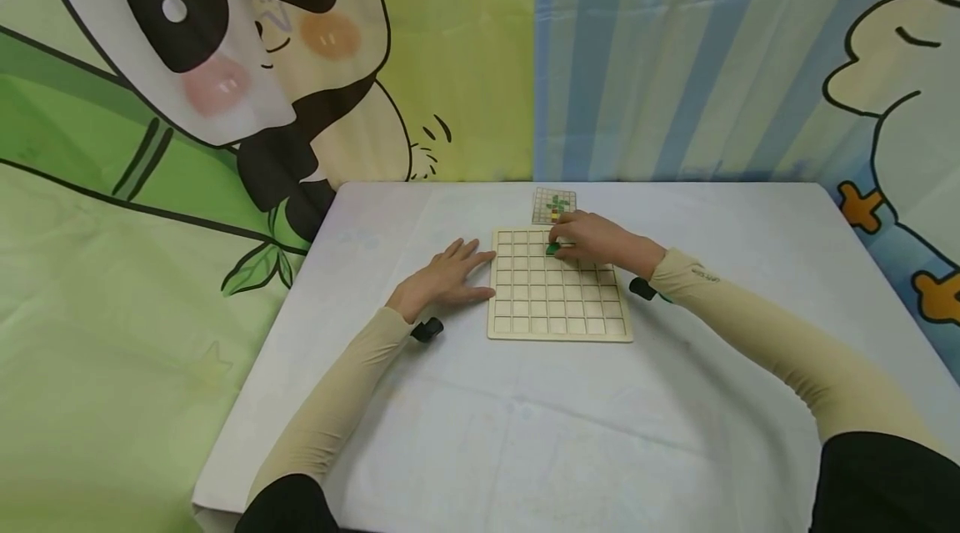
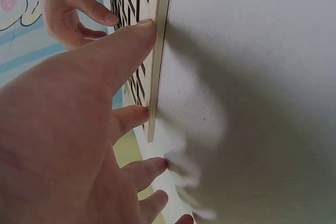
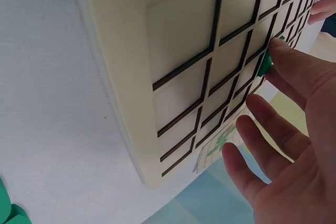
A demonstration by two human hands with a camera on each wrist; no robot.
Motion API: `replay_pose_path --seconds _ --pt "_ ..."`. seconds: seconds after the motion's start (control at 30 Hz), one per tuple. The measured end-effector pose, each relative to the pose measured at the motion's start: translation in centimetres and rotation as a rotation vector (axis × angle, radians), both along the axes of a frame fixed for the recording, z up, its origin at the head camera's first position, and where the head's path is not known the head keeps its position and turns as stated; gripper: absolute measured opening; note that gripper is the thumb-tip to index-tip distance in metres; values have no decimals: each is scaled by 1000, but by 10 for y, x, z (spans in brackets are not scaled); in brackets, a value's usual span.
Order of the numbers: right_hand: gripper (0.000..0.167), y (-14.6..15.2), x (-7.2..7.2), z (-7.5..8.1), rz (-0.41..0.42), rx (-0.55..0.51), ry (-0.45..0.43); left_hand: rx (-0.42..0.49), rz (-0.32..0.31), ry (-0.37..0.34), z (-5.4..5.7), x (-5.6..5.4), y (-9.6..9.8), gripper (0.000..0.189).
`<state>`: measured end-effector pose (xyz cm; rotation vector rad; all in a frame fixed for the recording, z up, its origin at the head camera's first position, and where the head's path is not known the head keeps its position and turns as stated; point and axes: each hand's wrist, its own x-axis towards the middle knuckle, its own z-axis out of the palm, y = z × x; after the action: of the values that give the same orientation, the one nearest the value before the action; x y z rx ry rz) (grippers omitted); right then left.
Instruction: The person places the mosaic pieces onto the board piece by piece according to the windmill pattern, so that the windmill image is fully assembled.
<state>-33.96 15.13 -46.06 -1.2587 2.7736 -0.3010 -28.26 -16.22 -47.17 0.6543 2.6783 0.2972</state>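
Observation:
A pale wooden grid board (image 1: 558,308) with square cells lies on the white table. Thumb and index finger of my right hand (image 1: 592,238) pinch a small green piece (image 1: 552,248) over a cell in the board's upper part; in the right wrist view this green piece (image 3: 266,62) shows between the fingertips, partly hidden. My left hand (image 1: 447,276) is spread flat at the board's left side. Its thumb and index fingertip touch the board's edge in the left wrist view, the other fingers (image 2: 147,174) reaching past the corner onto the tabletop.
Behind the board lies a small pattern card (image 1: 555,205) with a gridded picture in green and other colours. Some green pieces (image 3: 6,208) sit on the tabletop to the right of the board. The white table (image 1: 487,433) ends at a printed cartoon backdrop (image 1: 465,57).

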Motion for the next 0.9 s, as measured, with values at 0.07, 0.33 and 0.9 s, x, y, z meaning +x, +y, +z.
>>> replay_pose_path --seconds 0.07,0.33,0.9 --pt "28 0 -1 0 -8 0 -19 4 0 2 0 0 0 83" --pt "21 0 0 -2 16 -56 21 5 1 9 1 0 1 82" --pt "26 2 2 -3 27 -45 47 0 -6 20 3 1 4 81"
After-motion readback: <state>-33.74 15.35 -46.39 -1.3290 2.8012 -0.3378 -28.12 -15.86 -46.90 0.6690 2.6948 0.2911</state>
